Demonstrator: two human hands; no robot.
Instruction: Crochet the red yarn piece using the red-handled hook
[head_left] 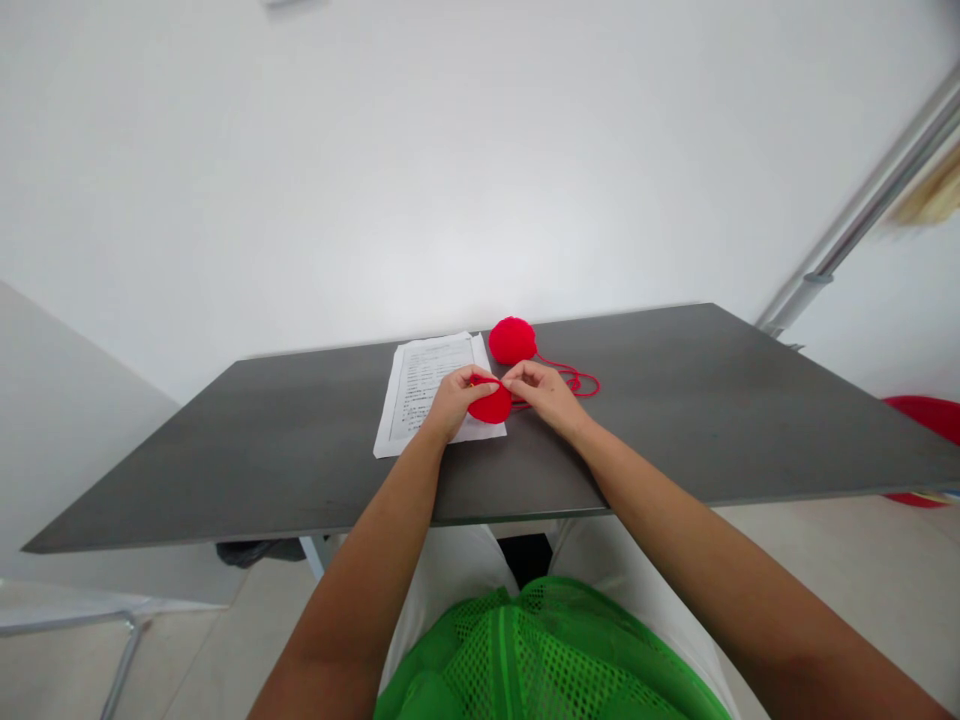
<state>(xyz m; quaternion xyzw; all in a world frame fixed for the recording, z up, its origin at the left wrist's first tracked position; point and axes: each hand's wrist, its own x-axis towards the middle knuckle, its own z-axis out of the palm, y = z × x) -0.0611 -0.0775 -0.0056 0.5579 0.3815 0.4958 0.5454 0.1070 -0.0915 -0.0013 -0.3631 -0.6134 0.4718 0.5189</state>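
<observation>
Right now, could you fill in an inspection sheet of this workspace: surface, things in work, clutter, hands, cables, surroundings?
Surface: dark grey tabletop, against a white wall.
Things in work: round red piece; red yarn ball behind it, loose red strand looping to its right.
Clutter: printed papers, partly under the hands' work.
Hands: left hand grips the piece; right hand has fingertips together at its edge, exact hold unclear.
Cables: nothing seen.
Surroundings: metal pole at right.
</observation>
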